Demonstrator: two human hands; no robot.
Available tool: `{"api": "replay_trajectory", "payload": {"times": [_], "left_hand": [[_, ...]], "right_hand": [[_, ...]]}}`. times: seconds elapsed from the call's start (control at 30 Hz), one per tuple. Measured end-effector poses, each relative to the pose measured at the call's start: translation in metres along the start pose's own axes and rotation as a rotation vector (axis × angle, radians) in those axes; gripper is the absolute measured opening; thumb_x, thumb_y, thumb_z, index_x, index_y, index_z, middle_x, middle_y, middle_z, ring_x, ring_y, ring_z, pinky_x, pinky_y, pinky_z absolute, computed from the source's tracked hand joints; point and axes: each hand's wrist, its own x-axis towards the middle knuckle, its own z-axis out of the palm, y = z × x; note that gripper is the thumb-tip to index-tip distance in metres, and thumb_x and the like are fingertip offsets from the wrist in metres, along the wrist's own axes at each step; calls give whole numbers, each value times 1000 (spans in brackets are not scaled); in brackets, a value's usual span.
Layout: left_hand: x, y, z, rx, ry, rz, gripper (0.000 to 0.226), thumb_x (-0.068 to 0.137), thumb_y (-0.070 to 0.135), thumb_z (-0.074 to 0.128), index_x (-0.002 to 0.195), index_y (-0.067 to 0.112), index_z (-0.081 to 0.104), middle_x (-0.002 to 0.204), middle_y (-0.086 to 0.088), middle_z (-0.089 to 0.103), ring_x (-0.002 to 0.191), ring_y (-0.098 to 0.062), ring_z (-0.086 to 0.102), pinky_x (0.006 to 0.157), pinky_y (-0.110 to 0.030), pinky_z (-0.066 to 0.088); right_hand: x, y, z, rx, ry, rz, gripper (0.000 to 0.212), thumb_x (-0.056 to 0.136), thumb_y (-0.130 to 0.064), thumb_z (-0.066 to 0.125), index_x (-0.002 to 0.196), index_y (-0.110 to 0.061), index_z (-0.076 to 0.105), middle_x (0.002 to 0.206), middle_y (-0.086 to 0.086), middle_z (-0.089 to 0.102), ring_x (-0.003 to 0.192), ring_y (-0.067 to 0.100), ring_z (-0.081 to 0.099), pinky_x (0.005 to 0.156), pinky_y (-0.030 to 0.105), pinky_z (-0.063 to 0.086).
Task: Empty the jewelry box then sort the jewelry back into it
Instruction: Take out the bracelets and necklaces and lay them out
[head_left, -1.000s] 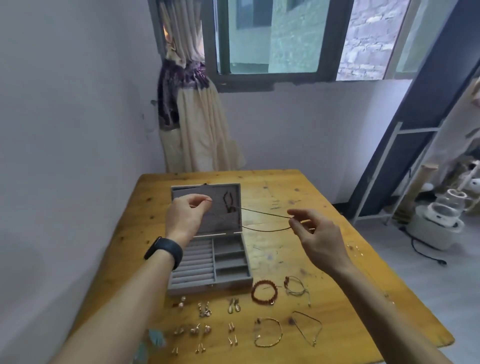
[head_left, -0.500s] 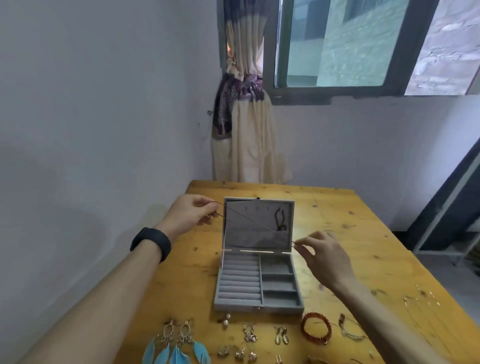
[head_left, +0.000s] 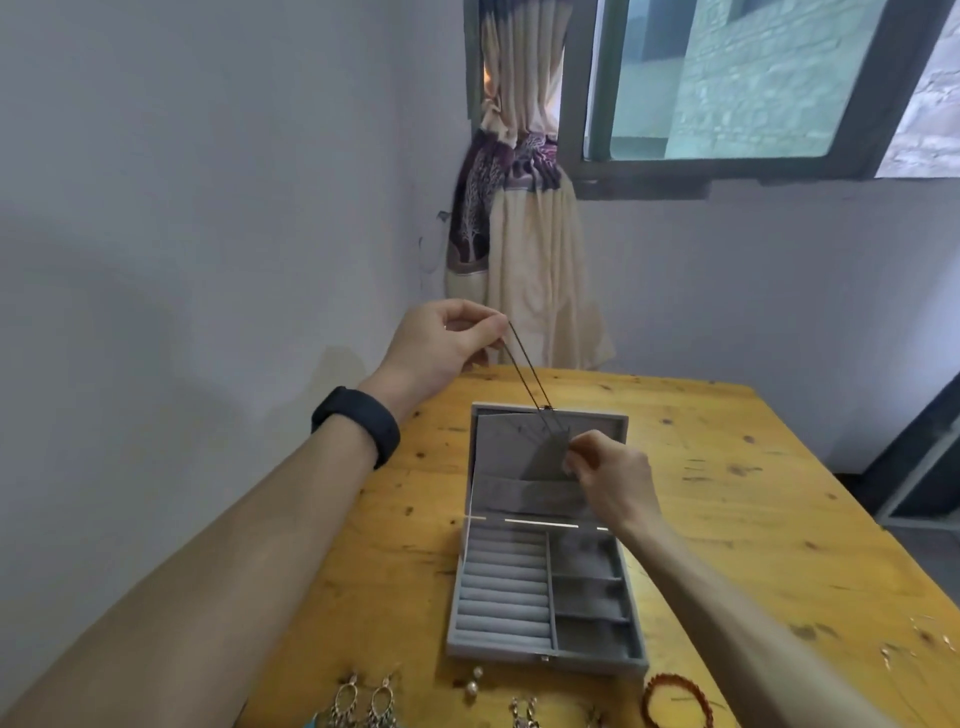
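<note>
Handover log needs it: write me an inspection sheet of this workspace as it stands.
Surface: wooden table, knotty and marked.
Job's things: grey jewelry box open, lid upright, trays bare; thin dark necklace running from the left hand down to the lid; earrings, pearl studs, red bracelet on the table before the box.
Clutter: small pale pieces near the table's right edge, too small to tell.
Hands: left hand raised, pinching the necklace; right hand pinching its lower end at the lid.
Cables: nothing seen.
Surroundings: tied curtain, window, pale walls.

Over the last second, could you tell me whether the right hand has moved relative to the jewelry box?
Yes. The right hand has come leftward, from beside the jewelry box to in front of its open lid.
</note>
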Motion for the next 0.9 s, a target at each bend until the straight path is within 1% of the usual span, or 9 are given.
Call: {"api": "replay_trajectory", "payload": {"times": [0.13, 0.3, 0.47, 0.6, 0.67, 0.73, 0.8, 0.87, 0.9], "left_hand": [[6, -11, 18, 148, -75, 39, 13, 93, 26, 69, 100, 16, 73, 84, 3, 76, 69, -12, 69, 63, -22, 54], [11, -30, 46, 384, -144, 85, 11, 89, 37, 72, 95, 28, 75, 85, 11, 74, 76, -3, 69, 74, -27, 59], [19, -35, 69, 492, -181, 122, 13, 88, 37, 73, 97, 28, 76, 90, 12, 72, 83, 1, 66, 76, -20, 54], [31, -24, 80, 418, -173, 118, 13, 88, 32, 75, 97, 23, 77, 87, 6, 73, 73, -9, 69, 68, -25, 59], [36, -18, 85, 383, -177, 124, 13, 87, 30, 76, 97, 21, 77, 82, 6, 73, 67, -10, 69, 65, -26, 59], [41, -14, 90, 375, -175, 152, 12, 86, 28, 77, 94, 20, 78, 78, 6, 73, 63, -6, 66, 66, -24, 57], [45, -13, 96, 381, -163, 163, 11, 85, 27, 78, 93, 20, 78, 78, 6, 73, 62, -2, 65, 68, -19, 55], [48, -17, 99, 380, -146, 154, 11, 85, 27, 78, 92, 20, 78, 77, 7, 73, 61, -3, 65, 66, -18, 53], [48, -20, 99, 379, -134, 150, 10, 85, 28, 78, 92, 20, 78, 76, 8, 72, 62, -3, 65, 66, -18, 52]], "right_hand": [[-3, 3, 6, -360, -149, -27, 18, 98, -35, 56, 106, -28, 72, 97, 2, 73, 88, 24, 63, 71, 34, 54], [-4, 5, 6, -573, -216, -121, 32, 99, -38, 46, 107, -27, 76, 104, 0, 72, 94, 22, 52, 80, 33, 48], [-9, 15, 1, -350, -179, -126, 23, 93, -31, 58, 108, -22, 73, 103, 0, 68, 95, 19, 61, 80, 27, 48], [-7, -1, -18, 244, 58, 40, 26, 85, -19, 65, 110, -27, 68, 100, -8, 70, 85, 7, 65, 75, 28, 57], [1, -20, -32, 667, 1, 157, 44, 76, -15, 59, 119, -27, 64, 109, -5, 70, 77, 11, 66, 63, 27, 54], [11, -34, -44, 898, -153, 192, 52, 75, -12, 55, 127, -21, 61, 113, 2, 70, 72, 15, 66, 56, 25, 48], [17, -42, -49, 855, -244, 156, 31, 89, -10, 60, 119, -16, 66, 104, 4, 75, 75, 14, 67, 61, 24, 49], [21, -38, -45, 681, -199, 118, 11, 95, -18, 64, 102, -16, 72, 88, -1, 76, 74, 8, 65, 65, 22, 49], [24, -33, -41, 571, -148, 94, 10, 96, -24, 64, 96, -18, 73, 82, -5, 74, 71, 5, 64, 65, 21, 49]]}}
